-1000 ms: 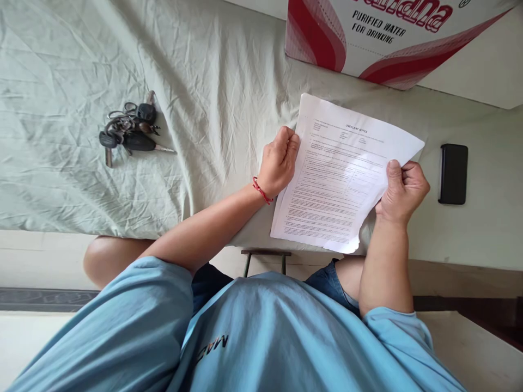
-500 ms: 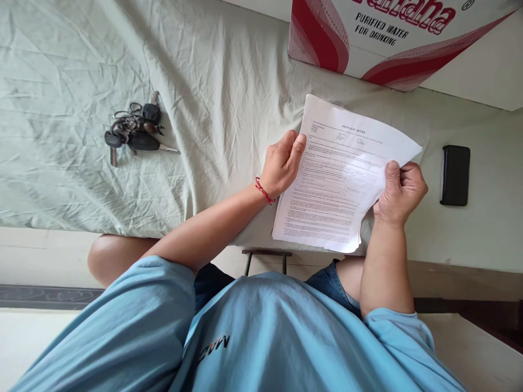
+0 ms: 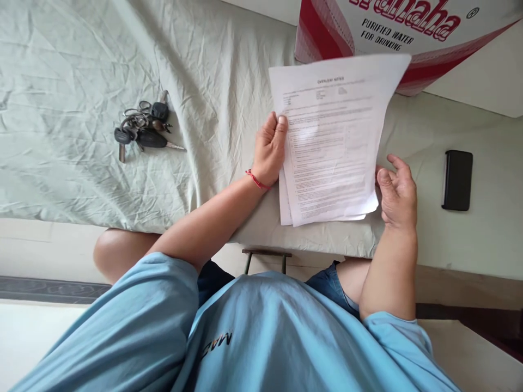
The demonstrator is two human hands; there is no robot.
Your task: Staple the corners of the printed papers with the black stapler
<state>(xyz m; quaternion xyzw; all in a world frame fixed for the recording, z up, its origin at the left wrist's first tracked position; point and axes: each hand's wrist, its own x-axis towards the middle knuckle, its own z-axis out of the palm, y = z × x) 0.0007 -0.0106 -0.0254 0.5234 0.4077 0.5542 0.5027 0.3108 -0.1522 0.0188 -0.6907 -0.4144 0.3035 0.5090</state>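
My left hand (image 3: pixel 268 149), with a red thread at the wrist, grips the left edge of a small stack of printed white papers (image 3: pixel 333 141) headed "Overleaf Notes". The sheets stand raised above the pale green bedsheet (image 3: pixel 81 65), their top edge in front of the carton. My right hand (image 3: pixel 396 190) hovers just off the papers' right edge, fingers spread and curled, holding nothing.
A bunch of keys with black fobs (image 3: pixel 143 130) lies on the sheet to the left. A black phone (image 3: pixel 457 179) rests at the right. A red-and-white drinking-water carton (image 3: pixel 392 32) stands at the back. Below the bed's edge are my knees and a small stool frame (image 3: pixel 265 258).
My right hand has let go of the papers and opened. My left hand has lifted and swung the sheets up and away, squaring them toward the carton.
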